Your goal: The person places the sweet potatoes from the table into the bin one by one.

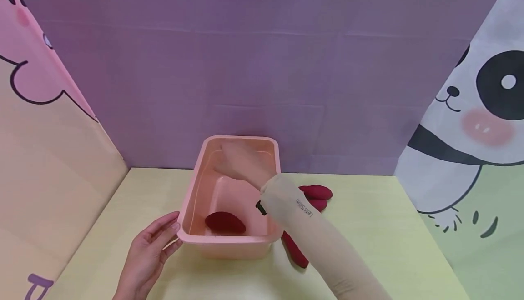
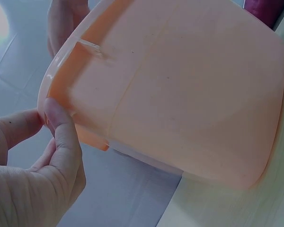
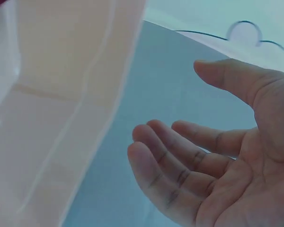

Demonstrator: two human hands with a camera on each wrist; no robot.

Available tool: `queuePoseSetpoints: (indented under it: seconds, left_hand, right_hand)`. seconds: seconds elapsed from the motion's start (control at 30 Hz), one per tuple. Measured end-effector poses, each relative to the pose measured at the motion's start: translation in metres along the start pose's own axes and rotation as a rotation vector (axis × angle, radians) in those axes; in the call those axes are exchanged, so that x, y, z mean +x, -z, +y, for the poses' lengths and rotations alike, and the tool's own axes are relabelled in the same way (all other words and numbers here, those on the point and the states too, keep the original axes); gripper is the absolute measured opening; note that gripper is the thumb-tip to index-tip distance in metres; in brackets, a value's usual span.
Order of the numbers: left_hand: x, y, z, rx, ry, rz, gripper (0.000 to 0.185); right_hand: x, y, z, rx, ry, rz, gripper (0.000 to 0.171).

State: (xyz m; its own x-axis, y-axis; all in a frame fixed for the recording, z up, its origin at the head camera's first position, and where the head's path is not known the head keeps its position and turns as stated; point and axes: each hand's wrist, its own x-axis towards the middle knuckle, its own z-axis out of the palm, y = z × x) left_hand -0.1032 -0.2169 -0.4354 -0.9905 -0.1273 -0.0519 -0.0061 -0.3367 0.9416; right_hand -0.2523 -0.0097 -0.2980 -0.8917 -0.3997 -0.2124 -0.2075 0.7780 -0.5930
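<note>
A pink plastic bin (image 1: pixel 190 204) stands on the table, with one dark red, elongated piece resembling a sweet potato (image 1: pixel 225 222) lying inside at its near end. At the bin's near left corner my left hand (image 1: pixel 143 252) pinches the rim; the left wrist view shows thumb and fingers (image 2: pixel 64 127) on either side of it. My right hand (image 1: pixel 241 159), blurred in the head view, hovers over the far part of the bin. Seen in the right wrist view, that hand (image 3: pixel 217 161) holds nothing, its fingers spread and loosely bent, apart from the bin wall (image 3: pixel 99 94).
Right of the bin, more dark red pieces lie on the table (image 1: pixel 368 245): two (image 1: pixel 319 192) near the back and one (image 1: pixel 295 251) nearer the front, partly hidden by the sleeved right forearm (image 1: pixel 319 236). A purple backdrop (image 1: pixel 262 77) rises behind; printed panels flank both sides.
</note>
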Motion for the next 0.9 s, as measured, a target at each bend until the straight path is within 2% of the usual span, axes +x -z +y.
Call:
queuePoseSetpoints:
  seconds: [0.03, 0.07, 0.13, 0.2, 0.27, 0.37, 0.47, 0.67, 0.9]
  left_hand:
    - [0.000, 0.000, 0.000, 0.001, 0.001, -0.002, 0.023]
    - [0.000, 0.000, 0.000, 0.001, 0.001, -0.003, 0.023]
    - [0.000, 0.001, -0.001, 0.000, -0.001, -0.007, 0.022]
    - [0.000, 0.002, -0.002, -0.005, -0.004, -0.015, 0.023]
    - [0.000, 0.002, -0.003, -0.013, -0.011, -0.029, 0.024]
    - [0.000, 0.003, -0.005, -0.028, -0.022, -0.051, 0.025]
    - [0.000, 0.004, -0.006, -0.034, -0.032, -0.061, 0.026]
    - [0.001, 0.003, -0.006, -0.030, -0.041, -0.055, 0.026]
    - [0.000, 0.002, -0.006, -0.047, -0.037, -0.057, 0.026]
  right_hand:
    - [-0.003, 0.002, 0.003, -0.007, 0.039, 0.015, 0.019]
    - [-0.007, 0.005, 0.009, 0.093, 0.078, 0.055, 0.021]
    - [-0.014, 0.009, 0.019, -0.046, 0.194, 0.107, 0.026]
    - [-0.023, 0.013, 0.031, -0.113, 0.222, 0.145, 0.037]
    - [-0.033, 0.016, 0.045, -0.185, 0.225, 0.184, 0.049]
    - [-0.048, 0.018, 0.067, -0.161, 0.220, 0.227, 0.052]
    - [-0.065, 0.017, 0.089, -0.135, 0.242, 0.286, 0.050]
    - [-0.096, 0.009, 0.133, -0.083, 0.224, 0.373, 0.048]
    - [-0.124, -0.016, 0.183, -0.011, 0.218, 0.451, 0.045]
